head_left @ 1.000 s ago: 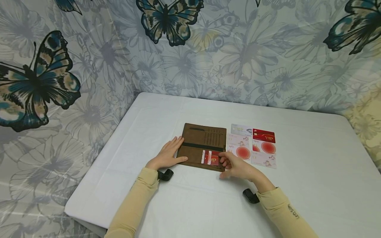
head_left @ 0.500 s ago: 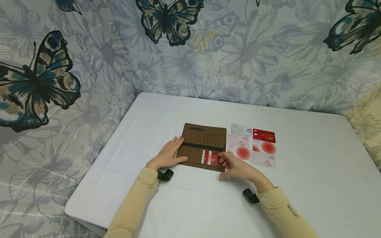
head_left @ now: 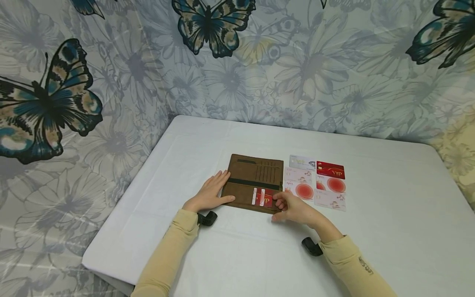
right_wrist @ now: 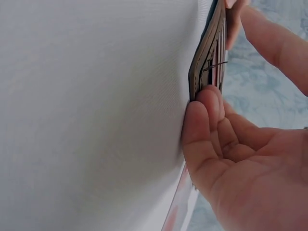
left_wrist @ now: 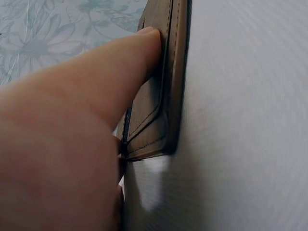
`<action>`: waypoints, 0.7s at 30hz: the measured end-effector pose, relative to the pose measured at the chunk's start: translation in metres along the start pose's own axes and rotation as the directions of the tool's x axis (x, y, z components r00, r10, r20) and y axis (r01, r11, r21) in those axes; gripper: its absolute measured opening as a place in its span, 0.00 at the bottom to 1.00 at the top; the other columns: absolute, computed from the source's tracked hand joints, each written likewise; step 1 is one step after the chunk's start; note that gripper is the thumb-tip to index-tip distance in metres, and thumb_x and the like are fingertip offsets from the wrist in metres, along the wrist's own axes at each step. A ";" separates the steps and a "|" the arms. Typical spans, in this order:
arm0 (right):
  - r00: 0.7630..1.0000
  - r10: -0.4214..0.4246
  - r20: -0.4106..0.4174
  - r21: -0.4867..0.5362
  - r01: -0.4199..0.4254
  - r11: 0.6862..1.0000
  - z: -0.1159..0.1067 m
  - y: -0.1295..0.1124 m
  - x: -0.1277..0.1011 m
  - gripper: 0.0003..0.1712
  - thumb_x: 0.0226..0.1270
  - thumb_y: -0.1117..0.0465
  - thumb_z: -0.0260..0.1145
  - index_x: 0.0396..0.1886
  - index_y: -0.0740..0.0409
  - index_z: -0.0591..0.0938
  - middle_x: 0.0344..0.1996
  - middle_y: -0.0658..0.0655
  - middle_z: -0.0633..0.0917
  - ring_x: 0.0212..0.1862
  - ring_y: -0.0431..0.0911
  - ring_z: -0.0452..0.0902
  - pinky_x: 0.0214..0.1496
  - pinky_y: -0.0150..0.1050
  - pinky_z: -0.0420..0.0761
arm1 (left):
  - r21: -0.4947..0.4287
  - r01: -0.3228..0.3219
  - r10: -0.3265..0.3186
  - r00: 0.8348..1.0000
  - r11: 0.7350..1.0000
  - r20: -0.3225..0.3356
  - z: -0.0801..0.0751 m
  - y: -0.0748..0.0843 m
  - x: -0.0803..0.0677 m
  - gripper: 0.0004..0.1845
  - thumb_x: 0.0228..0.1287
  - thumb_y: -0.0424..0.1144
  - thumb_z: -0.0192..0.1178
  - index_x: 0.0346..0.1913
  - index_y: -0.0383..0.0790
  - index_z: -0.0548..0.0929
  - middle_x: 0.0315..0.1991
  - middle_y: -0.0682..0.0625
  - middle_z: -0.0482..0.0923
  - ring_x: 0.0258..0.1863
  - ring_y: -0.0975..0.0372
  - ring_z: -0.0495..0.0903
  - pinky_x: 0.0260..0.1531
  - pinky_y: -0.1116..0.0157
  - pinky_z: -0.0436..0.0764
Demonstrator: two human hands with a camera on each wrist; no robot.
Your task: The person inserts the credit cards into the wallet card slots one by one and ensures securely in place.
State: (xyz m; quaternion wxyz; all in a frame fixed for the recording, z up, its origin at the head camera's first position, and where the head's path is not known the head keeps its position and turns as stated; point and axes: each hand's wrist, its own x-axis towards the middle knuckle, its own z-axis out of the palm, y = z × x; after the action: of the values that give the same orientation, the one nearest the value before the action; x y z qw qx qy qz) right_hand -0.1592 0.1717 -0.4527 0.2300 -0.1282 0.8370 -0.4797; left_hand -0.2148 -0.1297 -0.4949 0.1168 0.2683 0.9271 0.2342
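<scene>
A brown wallet (head_left: 248,178) lies open and flat on the white table (head_left: 230,255). A red VIP card (head_left: 266,198) and a white card (head_left: 254,196) sit in its near slots. My left hand (head_left: 209,194) rests flat with straight fingers on the wallet's left edge; the left wrist view shows a finger (left_wrist: 125,62) pressing on the wallet (left_wrist: 161,106). My right hand (head_left: 295,207) has curled fingers at the red card's right end, pinching it. In the right wrist view the thumb (right_wrist: 204,120) sits against the wallet's edge (right_wrist: 206,57).
Several loose cards (head_left: 316,183), red and white, lie in two columns just right of the wallet; one edge shows as (right_wrist: 179,204). Butterfly-patterned cloth (head_left: 111,82) hangs behind and to the left. The table's front-left edge (head_left: 107,274) is close.
Almost nothing moved. My right hand's fingers have crept slightly left along the red card; the left hand stays put.
</scene>
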 end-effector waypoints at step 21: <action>0.994 -0.087 0.072 -0.089 0.094 0.992 -0.003 0.002 0.003 0.30 0.48 0.64 0.75 0.49 0.72 0.71 0.32 0.57 0.72 0.37 0.49 0.66 0.34 0.32 0.70 | -0.001 0.011 -0.011 1.000 1.000 0.011 -0.001 0.002 0.000 0.46 0.63 0.61 0.51 0.74 0.42 0.42 0.73 0.48 0.36 0.71 0.60 0.33 0.66 0.58 0.35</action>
State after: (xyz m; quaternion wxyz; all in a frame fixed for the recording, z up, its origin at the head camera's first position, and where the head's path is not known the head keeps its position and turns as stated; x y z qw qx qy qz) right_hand -0.1633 0.1735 -0.4536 0.2302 -0.1929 0.8432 -0.4459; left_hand -0.2145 -0.1284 -0.4934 0.1231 0.2641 0.9279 0.2326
